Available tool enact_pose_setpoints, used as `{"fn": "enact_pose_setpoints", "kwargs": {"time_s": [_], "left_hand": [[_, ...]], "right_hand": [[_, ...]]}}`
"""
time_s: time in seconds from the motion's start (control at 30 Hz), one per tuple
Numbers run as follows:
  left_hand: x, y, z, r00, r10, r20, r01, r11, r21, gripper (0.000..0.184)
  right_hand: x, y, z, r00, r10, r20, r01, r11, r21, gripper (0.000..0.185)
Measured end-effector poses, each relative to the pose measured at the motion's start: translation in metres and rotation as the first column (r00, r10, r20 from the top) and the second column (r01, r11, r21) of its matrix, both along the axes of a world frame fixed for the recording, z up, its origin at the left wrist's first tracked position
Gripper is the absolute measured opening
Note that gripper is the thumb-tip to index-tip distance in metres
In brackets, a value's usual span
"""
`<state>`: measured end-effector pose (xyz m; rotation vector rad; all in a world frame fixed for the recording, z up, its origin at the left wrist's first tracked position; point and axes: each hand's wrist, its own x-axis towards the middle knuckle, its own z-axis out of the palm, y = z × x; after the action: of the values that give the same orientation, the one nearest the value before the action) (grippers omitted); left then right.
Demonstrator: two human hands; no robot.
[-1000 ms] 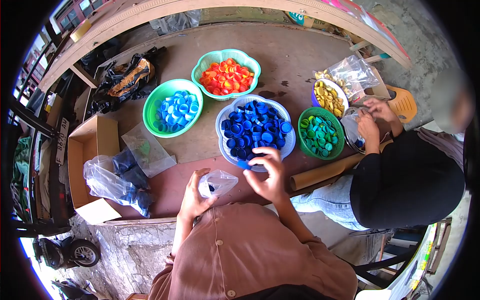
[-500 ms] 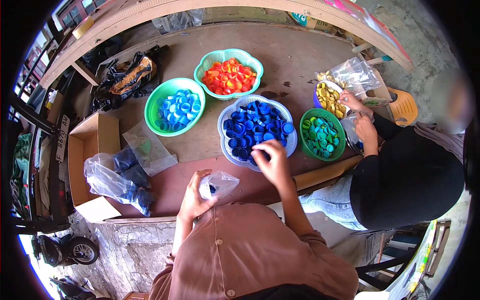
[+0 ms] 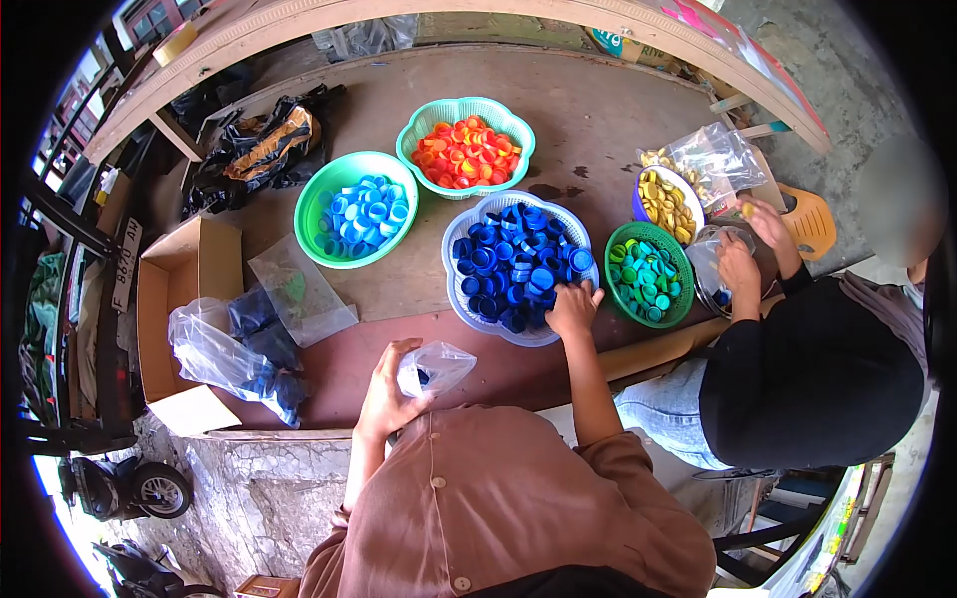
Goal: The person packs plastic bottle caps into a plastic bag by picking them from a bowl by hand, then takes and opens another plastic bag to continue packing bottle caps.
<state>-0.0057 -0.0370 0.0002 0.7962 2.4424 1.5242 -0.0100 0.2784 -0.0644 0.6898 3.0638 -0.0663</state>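
Observation:
My left hand is closed around the side of a clear plastic bag, its mouth spread; something dark blue shows inside. With my right hand I reach into the near right side of a pale blue basket heaped with dark blue bottle caps. The fingers bend down among the caps and the thumb lies apart near the rim; the fingertips are hidden, so I cannot tell whether a cap is held. A green basket of green caps stands just right of this hand.
Behind are basins of light blue caps and orange caps. At left lie an open carton, filled plastic bags and a flat clear bag. On the right, a co-worker handles a bag beside yellow caps.
My right hand has moved down and right, from above the dark blue caps into them. My left hand still holds the bag. The co-worker's far hand has lifted away from the yellow caps.

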Motion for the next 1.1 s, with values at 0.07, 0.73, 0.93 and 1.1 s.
{"fn": "enact_pose_setpoints", "kwargs": {"time_s": [0.07,0.73,0.93,1.1], "left_hand": [[0.000,0.000,-0.003,1.000,0.003,0.003,-0.003,1.000,0.007,0.066],[0.002,0.004,-0.001,1.000,-0.012,0.013,0.011,1.000,0.012,0.064],[0.002,0.002,-0.002,1.000,0.000,0.001,0.000,1.000,-0.003,0.065],[0.002,0.006,-0.003,1.000,0.021,0.008,-0.021,1.000,0.016,0.065]], "right_hand": [[0.001,0.000,-0.001,1.000,-0.003,0.002,0.003,1.000,-0.001,0.021],[0.037,-0.027,0.055,0.730,0.153,-0.666,-0.374,0.905,-0.202,0.038],[0.032,-0.048,0.075,0.668,0.043,-0.743,-0.499,0.767,-0.404,0.040],[0.038,-0.116,0.090,0.583,0.270,-0.767,-0.758,0.520,-0.393,0.029]]}}
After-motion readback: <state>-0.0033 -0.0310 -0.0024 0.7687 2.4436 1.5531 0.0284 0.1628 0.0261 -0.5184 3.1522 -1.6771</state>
